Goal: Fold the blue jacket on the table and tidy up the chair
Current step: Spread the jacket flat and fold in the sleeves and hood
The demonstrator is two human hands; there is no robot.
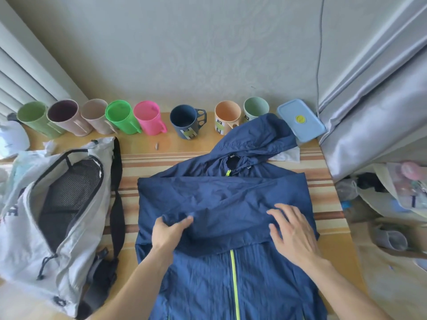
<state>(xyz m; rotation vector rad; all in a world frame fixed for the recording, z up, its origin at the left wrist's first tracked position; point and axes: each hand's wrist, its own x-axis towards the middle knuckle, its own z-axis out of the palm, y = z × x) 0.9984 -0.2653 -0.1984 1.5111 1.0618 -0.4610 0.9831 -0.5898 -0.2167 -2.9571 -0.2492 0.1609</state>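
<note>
The blue jacket [221, 204] lies front-up on the striped table [147, 162], its lime zipper running toward me and its hood pointing to the back right. Both sleeves are folded across the chest. My left hand [169, 229] pinches the cuff end of a sleeve near the jacket's left side. My right hand [293, 229] rests flat with fingers spread on the folded sleeve at the right. No chair shows in this view.
A grey backpack [57, 211] lies open on the table's left. Several coloured cups [147, 120] line the back edge, with a blue lidded box [300, 120] at the back right. A grey curtain [374, 88] and clutter on the floor sit to the right.
</note>
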